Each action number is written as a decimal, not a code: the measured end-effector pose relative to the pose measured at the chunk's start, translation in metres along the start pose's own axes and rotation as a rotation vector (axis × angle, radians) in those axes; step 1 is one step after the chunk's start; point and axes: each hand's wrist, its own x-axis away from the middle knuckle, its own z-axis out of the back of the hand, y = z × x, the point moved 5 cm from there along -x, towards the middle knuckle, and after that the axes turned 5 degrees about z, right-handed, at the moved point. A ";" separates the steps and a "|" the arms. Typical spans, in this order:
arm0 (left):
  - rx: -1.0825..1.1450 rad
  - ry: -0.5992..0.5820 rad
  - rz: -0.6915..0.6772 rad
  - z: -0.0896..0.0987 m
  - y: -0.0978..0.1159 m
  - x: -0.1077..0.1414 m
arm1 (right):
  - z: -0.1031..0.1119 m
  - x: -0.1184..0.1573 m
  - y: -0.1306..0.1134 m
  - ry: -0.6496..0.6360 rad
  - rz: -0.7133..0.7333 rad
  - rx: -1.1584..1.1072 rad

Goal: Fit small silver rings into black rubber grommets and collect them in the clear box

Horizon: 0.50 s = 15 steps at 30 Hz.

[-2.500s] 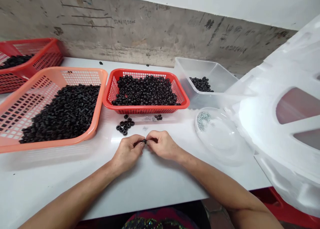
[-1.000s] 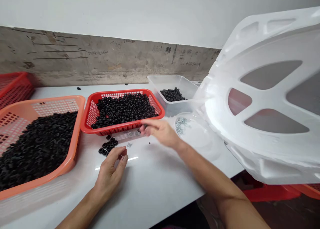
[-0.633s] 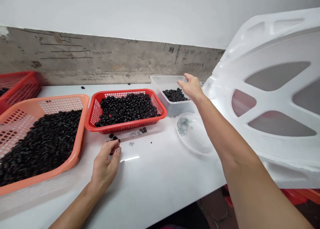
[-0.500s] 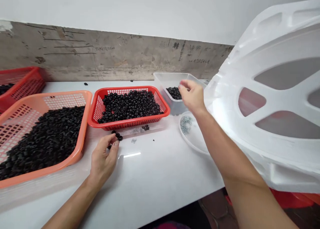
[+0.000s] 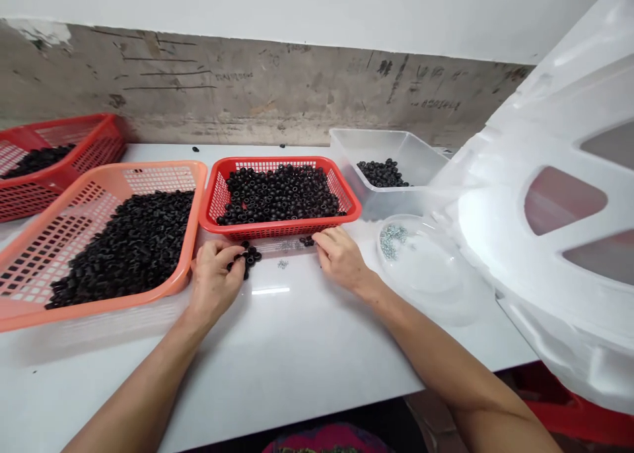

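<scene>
My left hand (image 5: 215, 275) is closed, thumb and fingers curled around small black rings, beside the orange basket. Several more black rings (image 5: 251, 256) lie loose against its fingertips on the white table. My right hand (image 5: 343, 255) rests just in front of the red basket (image 5: 280, 230), its fingers bent together. Its fingertips touch or nearly touch a few small black pieces (image 5: 305, 241); whether one is between them is hidden. Between the hands lies a small cluster of tiny silvery pieces (image 5: 282, 264). Many black rings (image 5: 284, 195) fill the red basket.
An orange basket (image 5: 184, 280) of black parts stands left, with another red basket (image 5: 99, 150) behind it. At right are a clear bin (image 5: 391, 202) with black parts, a round clear tray (image 5: 426, 275) with tiny metal pieces, and a large white moulded panel (image 5: 495, 209).
My right hand has come back from above the clear bin, leftward and down to the small black pieces. My left hand stays by the loose rings. The view has shifted.
</scene>
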 end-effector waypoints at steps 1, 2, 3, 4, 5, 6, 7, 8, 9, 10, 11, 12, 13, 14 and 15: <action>-0.059 -0.021 -0.008 -0.002 0.000 0.001 | -0.007 0.002 0.002 -0.030 0.006 -0.003; -0.111 -0.042 -0.018 -0.004 0.000 0.002 | -0.015 0.004 0.005 -0.054 0.008 -0.001; -0.152 -0.061 -0.030 -0.006 0.001 0.003 | -0.022 0.005 0.009 -0.073 0.007 0.003; -0.185 -0.078 -0.045 -0.007 0.002 0.004 | -0.028 0.006 0.013 -0.085 0.003 0.008; -0.213 -0.093 -0.061 -0.008 0.003 0.005 | -0.034 0.007 0.016 -0.092 -0.006 0.011; -0.238 -0.111 -0.077 -0.010 0.005 0.006 | -0.038 0.008 0.019 -0.092 -0.019 0.014; -0.262 -0.129 -0.093 -0.011 0.007 0.006 | -0.041 0.008 0.022 -0.088 -0.033 0.017; -0.285 -0.146 -0.107 -0.012 0.008 0.006 | -0.043 0.009 0.024 -0.083 -0.044 0.018; -0.309 -0.161 -0.121 -0.013 0.009 0.006 | -0.044 0.009 0.025 -0.080 -0.050 0.014; -0.334 -0.173 -0.135 -0.014 0.011 0.006 | -0.046 0.009 0.025 -0.080 -0.049 0.005; -0.358 -0.183 -0.148 -0.015 0.012 0.006 | -0.046 0.009 0.024 -0.082 -0.043 -0.006; -0.381 -0.191 -0.160 -0.017 0.013 0.006 | -0.047 0.009 0.023 -0.085 -0.035 -0.019; -0.402 -0.196 -0.171 -0.018 0.014 0.006 | -0.047 0.008 0.021 -0.089 -0.024 -0.031; -0.418 -0.200 -0.181 -0.020 0.015 0.007 | -0.047 0.008 0.019 -0.090 -0.010 -0.041; -0.429 -0.202 -0.190 -0.021 0.015 0.007 | -0.047 0.008 0.017 -0.089 0.004 -0.048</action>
